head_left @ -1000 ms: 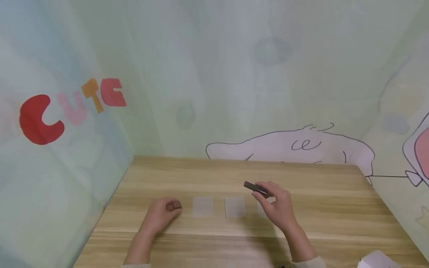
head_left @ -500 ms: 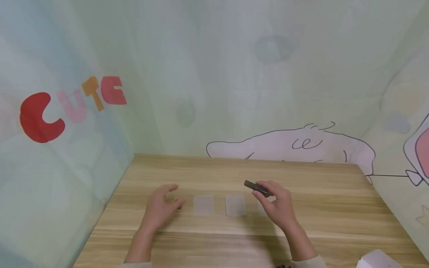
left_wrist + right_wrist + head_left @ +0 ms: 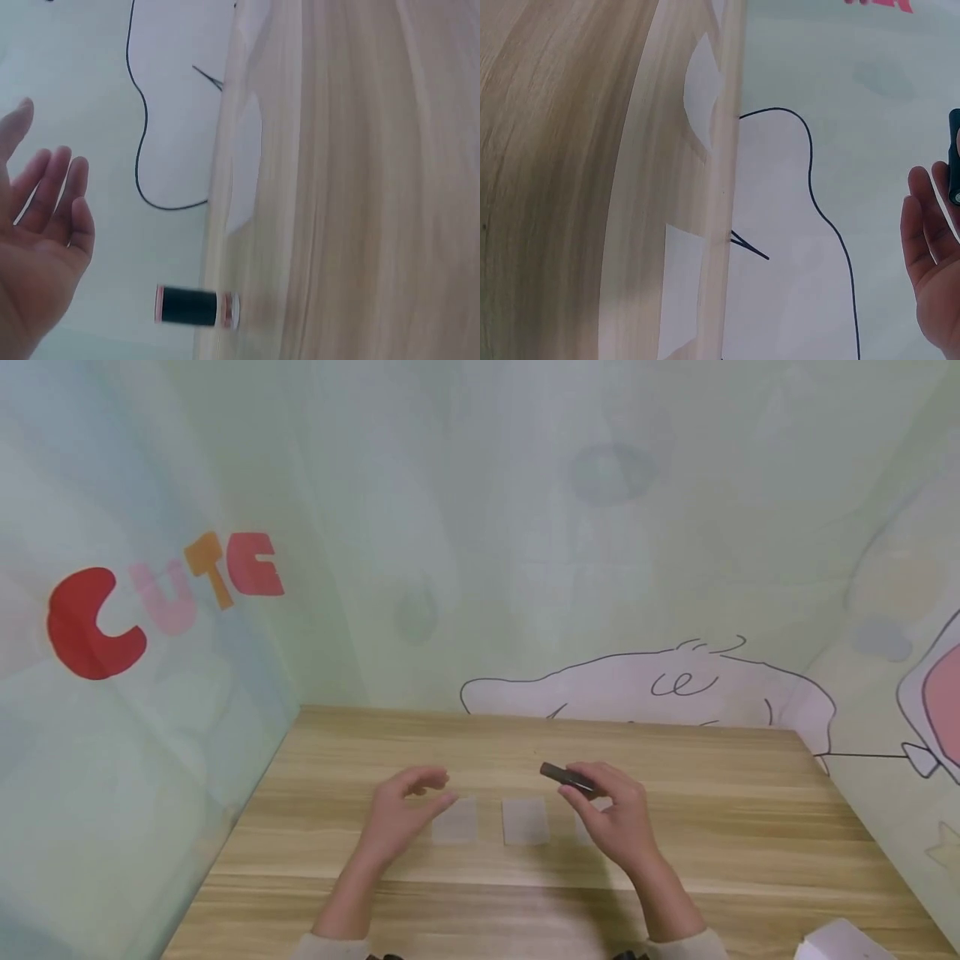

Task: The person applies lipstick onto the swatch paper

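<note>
My right hand pinches a short black cylinder between thumb and fingers, above the middle and right paper squares. One pale round end of it shows at the edge of the right wrist view. My left hand is raised beside the left paper square and overlaps its corner, thumb and fingers apart with nothing between them. A dark cylinder with reddish bands stands upright on the table in the left wrist view; my left hand hides it in the head view.
The middle paper square and the right one, partly covered by my right hand, complete a row on the wooden table. A white object lies at the front right. Printed fabric walls rise behind and beside the table.
My left hand has let go of the small cylinder, spread its fingers, and shifted up and to the right toward the left paper. My right hand has kept its hold, barely moving.
</note>
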Demonstrator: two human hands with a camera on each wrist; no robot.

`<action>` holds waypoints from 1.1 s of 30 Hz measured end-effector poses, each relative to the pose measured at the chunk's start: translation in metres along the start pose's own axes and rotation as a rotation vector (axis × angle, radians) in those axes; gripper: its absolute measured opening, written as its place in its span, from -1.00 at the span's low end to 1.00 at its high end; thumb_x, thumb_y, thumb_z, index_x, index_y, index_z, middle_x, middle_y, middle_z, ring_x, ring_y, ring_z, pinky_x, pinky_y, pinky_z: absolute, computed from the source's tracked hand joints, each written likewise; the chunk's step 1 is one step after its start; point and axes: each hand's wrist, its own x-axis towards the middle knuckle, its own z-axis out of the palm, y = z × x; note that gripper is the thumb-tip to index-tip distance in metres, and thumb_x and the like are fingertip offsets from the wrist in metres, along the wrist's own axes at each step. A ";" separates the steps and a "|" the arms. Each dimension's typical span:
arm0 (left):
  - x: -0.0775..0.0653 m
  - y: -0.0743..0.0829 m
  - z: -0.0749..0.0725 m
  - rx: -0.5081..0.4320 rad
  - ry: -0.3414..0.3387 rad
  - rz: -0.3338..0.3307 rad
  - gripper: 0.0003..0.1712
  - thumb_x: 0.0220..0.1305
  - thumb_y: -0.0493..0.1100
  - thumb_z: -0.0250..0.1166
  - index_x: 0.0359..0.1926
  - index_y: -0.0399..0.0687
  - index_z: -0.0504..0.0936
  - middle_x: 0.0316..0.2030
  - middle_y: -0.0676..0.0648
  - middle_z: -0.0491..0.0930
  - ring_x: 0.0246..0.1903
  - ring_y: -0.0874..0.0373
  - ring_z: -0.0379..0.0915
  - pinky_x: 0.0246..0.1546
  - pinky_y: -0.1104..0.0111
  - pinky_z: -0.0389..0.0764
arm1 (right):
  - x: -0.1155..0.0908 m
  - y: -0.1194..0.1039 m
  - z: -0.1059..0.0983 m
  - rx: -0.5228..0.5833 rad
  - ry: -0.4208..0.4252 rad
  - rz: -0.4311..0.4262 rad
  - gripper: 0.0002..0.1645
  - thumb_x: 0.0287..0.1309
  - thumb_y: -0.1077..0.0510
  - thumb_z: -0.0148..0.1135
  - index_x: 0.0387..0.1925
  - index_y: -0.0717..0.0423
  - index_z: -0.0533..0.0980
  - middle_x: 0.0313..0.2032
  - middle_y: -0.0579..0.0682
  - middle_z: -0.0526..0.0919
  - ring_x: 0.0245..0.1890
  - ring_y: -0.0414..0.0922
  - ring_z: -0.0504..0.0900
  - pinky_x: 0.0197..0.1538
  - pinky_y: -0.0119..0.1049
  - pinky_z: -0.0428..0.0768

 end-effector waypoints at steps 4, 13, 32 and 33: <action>0.002 0.008 0.014 -0.033 -0.024 0.011 -0.63 0.17 -0.12 0.53 0.01 -0.02 0.72 -0.13 0.07 0.74 -0.04 0.14 0.60 0.11 0.05 0.53 | 0.002 -0.004 0.002 -0.005 0.008 0.004 -0.58 -0.17 0.47 0.57 -0.19 0.18 0.69 -0.33 0.00 0.74 -0.44 -0.20 0.66 -0.37 -0.41 0.64; 0.004 0.021 0.033 -0.062 -0.072 -0.009 -0.66 0.22 -0.02 0.49 0.01 0.10 0.71 -0.11 0.10 0.73 -0.01 0.07 0.58 0.14 -0.14 0.41 | 0.013 -0.038 0.001 0.045 0.007 0.008 -0.65 -0.11 0.52 0.50 -0.22 0.29 0.66 -0.35 0.06 0.73 -0.46 -0.20 0.65 -0.33 -0.51 0.60; 0.010 0.045 0.073 -0.348 -0.235 0.060 -0.68 0.31 -0.15 0.42 0.06 -0.09 0.70 -0.09 -0.07 0.74 -0.05 0.10 0.61 0.09 0.04 0.51 | 0.018 -0.054 0.011 0.116 -0.013 0.033 -0.69 -0.05 0.52 0.47 -0.20 0.31 0.65 -0.33 0.10 0.74 -0.44 -0.20 0.64 -0.34 -0.50 0.60; 0.010 0.046 0.075 -0.361 -0.235 0.058 -0.68 0.31 -0.16 0.41 0.06 -0.10 0.69 -0.09 -0.07 0.74 -0.05 0.10 0.61 0.11 0.05 0.50 | 0.019 -0.055 0.012 0.121 -0.015 0.038 -0.69 -0.05 0.53 0.46 -0.21 0.32 0.65 -0.33 0.11 0.74 -0.44 -0.21 0.64 -0.34 -0.50 0.60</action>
